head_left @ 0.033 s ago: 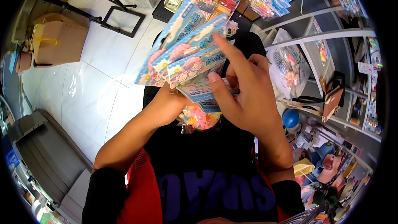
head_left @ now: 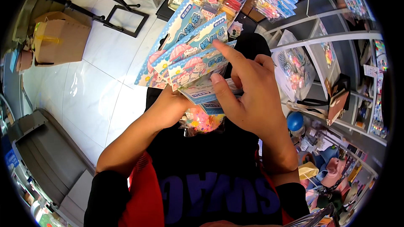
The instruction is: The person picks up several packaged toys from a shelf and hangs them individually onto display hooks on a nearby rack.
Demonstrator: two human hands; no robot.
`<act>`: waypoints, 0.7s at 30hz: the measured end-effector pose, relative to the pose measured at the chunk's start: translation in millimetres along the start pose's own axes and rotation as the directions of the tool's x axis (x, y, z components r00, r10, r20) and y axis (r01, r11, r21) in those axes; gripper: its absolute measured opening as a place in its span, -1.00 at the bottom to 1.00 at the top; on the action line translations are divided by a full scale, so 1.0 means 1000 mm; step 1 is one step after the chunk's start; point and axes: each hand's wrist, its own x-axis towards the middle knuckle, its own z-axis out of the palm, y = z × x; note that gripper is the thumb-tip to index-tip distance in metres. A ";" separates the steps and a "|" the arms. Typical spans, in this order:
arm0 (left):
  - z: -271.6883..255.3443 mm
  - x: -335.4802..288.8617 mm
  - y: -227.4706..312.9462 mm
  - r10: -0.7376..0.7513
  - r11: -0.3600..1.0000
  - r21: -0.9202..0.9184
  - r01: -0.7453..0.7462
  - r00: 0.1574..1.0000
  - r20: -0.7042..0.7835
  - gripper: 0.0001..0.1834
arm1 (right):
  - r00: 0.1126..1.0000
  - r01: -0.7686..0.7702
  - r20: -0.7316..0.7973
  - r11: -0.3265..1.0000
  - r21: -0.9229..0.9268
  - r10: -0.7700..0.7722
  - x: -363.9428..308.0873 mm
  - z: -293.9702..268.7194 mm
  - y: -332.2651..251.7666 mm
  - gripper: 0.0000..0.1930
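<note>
Cards (head_left: pixel 189 64) Spread in a Fan

The left hand (head_left: pixel 170 106) grips the cards near their lower ends, in front of the black shirt (head_left: pixel 202 155). A clear bag (head_left: pixel 205 120) of pink pieces shows just below them. The right hand (head_left: pixel 254 96) curves loosely over their right side; whether it pinches one, I cannot tell. A cardboard box (head_left: pixel 63 40) stands at far left, and a blue ball (head_left: pixel 295 120) sits to the right.

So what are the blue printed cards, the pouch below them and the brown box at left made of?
Cards: probably thin, smooth cardstock, stiff and crisp-edged. Pouch: likely clear, shiny plastic film, with glints and crinkled edges. Box: matte, apparently cardboard, with flat folded panels.
</note>
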 end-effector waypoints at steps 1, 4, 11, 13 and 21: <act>-0.001 -0.004 0.000 -0.010 1.000 0.010 0.011 1.000 -0.023 -0.39 | 1.000 0.009 0.016 0.999 -0.032 -0.008 0.004 -0.002 -0.004 -0.58; -0.009 -0.006 -0.013 0.020 0.999 -0.049 -0.023 0.998 -0.054 -0.35 | 0.997 0.070 -0.026 0.985 -0.158 -0.075 0.008 0.001 -0.006 -0.71; -0.022 -0.020 -0.036 -0.001 1.000 0.026 0.001 1.000 -0.028 -0.38 | 0.879 0.468 -0.018 0.870 -0.154 -0.476 0.022 -0.002 -0.007 -0.66; -0.010 -0.019 -0.016 0.026 1.000 -0.004 -0.026 1.000 -0.005 -0.34 | 0.889 0.448 -0.040 0.886 -0.117 -0.455 0.022 -0.004 -0.005 -0.57; -0.040 -0.012 -0.041 -0.186 0.957 0.224 0.182 0.983 -0.005 -0.39 | 0.927 0.375 0.047 0.923 -0.082 -0.372 0.041 -0.022 0.003 -0.40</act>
